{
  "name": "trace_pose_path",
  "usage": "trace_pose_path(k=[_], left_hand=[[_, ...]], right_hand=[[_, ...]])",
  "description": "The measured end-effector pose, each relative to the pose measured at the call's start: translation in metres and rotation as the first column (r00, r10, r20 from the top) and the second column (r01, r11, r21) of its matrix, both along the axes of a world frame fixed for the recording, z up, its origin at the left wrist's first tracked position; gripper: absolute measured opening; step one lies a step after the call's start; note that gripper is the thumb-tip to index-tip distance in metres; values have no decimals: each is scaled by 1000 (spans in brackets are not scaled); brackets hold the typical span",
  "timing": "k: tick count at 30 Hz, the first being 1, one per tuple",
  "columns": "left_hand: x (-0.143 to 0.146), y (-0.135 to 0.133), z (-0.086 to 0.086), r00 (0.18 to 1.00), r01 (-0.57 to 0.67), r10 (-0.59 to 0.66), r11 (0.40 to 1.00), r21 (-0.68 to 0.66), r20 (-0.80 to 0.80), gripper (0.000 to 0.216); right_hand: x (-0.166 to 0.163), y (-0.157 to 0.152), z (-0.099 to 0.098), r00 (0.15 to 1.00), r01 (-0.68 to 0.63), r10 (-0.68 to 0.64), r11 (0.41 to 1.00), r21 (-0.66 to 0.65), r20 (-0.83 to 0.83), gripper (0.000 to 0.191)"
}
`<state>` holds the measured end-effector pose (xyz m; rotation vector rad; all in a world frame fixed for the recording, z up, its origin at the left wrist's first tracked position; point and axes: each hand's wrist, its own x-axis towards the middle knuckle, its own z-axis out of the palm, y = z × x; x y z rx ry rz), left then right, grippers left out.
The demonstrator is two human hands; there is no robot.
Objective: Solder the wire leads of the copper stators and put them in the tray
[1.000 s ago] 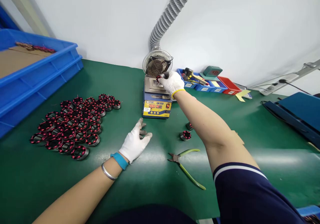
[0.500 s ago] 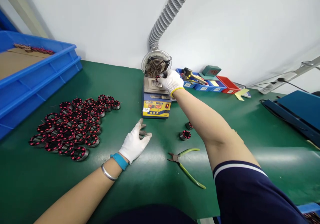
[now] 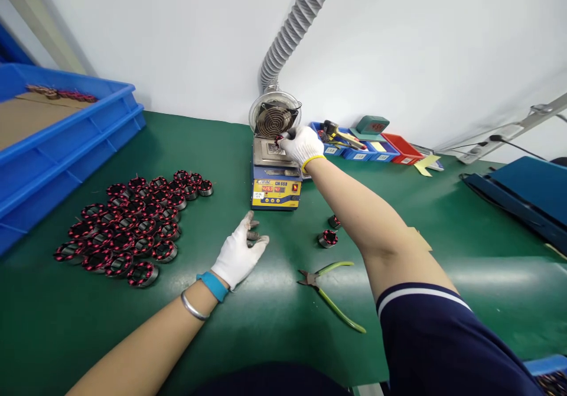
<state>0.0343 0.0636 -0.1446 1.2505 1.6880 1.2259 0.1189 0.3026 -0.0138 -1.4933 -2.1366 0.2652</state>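
My right hand (image 3: 303,147), in a white knit glove, pinches a motor stator (image 3: 279,140) over the top of a yellow and blue solder pot (image 3: 276,186) with a lit digital display. The glove hides part of the stator. My left hand (image 3: 239,253), also gloved, rests on the green table in front of the pot with fingers apart and nothing in them. Two stators (image 3: 328,239) stand on the table below my right forearm. Nearby lie cutting pliers (image 3: 328,287) with green handles, jaws spread. A large group of stators (image 3: 126,225) with red and black windings sits on the left.
A round fume hood with a fan (image 3: 274,120) and grey hose (image 3: 292,30) stands behind the pot. Blue stacked crates (image 3: 66,142) are at left. Small blue bins (image 3: 358,151) and a red bin (image 3: 401,150) line the wall, with a teal case (image 3: 522,201) at right.
The view has shifted very slightly. My right hand stays over the pot with the stator, and my left hand has barely moved. The digits on the pot's display differ.
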Motion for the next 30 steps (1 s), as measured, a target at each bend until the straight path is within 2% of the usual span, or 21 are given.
trace_pose_path(k=[3,6,9,13,16,20,24,30], left_hand=[[0,0,-1,1000,-4,4,1000,8,-1,67],[0,1,-2,1000,5,-5,1000,2,-16,67],[-1,1,-3,999,14,-14,1000,-2,-38,68],[0,1,-2,997,19,-19,1000,-3,-70,70],[1,0,-1,994,26,-25,1000,4,-106,70],[3,-3,-1,992,30,-26,999,32,-125,69],[2,-3,-3,994,37,-32,999,37,-105,67],[1,-1,-3,996,35,-34,999,15,-88,69]], right_hand=[[9,-5,10,997,-22,20,999,-29,-74,30],[25,-16,16,976,-48,22,992,-117,-215,37],[43,-30,17,929,-75,-9,974,-214,-370,37],[63,-42,15,898,-73,-50,963,-260,-437,33],[66,-37,12,934,-46,-11,988,-150,-356,31],[51,-19,4,979,-12,13,1000,9,-205,30],[25,-7,-3,995,13,-13,1000,2,-102,30],[3,-8,-10,1000,29,-29,999,19,-7,34]])
